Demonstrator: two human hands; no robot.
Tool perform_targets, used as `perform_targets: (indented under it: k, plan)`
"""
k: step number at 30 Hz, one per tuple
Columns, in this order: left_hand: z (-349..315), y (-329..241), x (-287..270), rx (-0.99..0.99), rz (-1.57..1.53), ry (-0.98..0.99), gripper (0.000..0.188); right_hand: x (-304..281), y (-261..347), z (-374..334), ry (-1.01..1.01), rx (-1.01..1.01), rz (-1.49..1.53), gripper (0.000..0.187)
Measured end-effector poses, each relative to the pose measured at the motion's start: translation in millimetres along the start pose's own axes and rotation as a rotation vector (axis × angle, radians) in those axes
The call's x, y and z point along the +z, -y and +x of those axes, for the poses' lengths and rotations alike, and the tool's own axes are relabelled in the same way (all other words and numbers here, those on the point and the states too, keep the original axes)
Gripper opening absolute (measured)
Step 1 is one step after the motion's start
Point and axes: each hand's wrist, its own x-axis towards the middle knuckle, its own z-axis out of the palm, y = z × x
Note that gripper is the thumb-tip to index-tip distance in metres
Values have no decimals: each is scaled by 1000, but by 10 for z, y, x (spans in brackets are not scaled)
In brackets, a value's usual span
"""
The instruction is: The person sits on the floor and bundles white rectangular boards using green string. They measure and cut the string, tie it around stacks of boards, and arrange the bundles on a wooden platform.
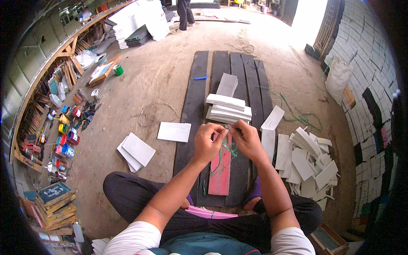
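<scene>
My left hand [208, 141] and my right hand [247, 140] meet in front of me, thumbs and fingers pinched close together. Between them they grip a thin green string [229, 148], whose loose ends hang in loops. Below the string a long red board [220, 178] lies on black planks [187, 148]. Just beyond my fingertips is a stack of white rectangular pieces [229, 108], partly hidden by my hands. A pink bundle [212, 213] with a green tie around it sits close to my lap.
Loose white pieces [310, 159] are heaped on the right; a few more [138, 151] lie at left. Green string [299, 114] trails over the floor near a white sack [339, 78]. Paint cans [70, 138] line the left side. Another person [184, 15] stands far off.
</scene>
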Motion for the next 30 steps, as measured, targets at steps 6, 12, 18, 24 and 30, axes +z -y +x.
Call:
perform_targets:
  k: [6,12,18,24,30]
  plan:
    - [-21,45,84,-94,-136,103,23,39,5,43,69,153,263,8]
    - [-65,76,125,-236,-429,202,35,106,-92,4,41,149,428,11]
    - [-67,53,163,-167,-437,166,26,59,-128,-22,124,169,474,13]
    - [35,24,32,-284,-308,323,25,19,-173,23,46,144,271,17]
    - [7,97,100,-334,-551,434,26,87,-163,8,-37,141,271,18]
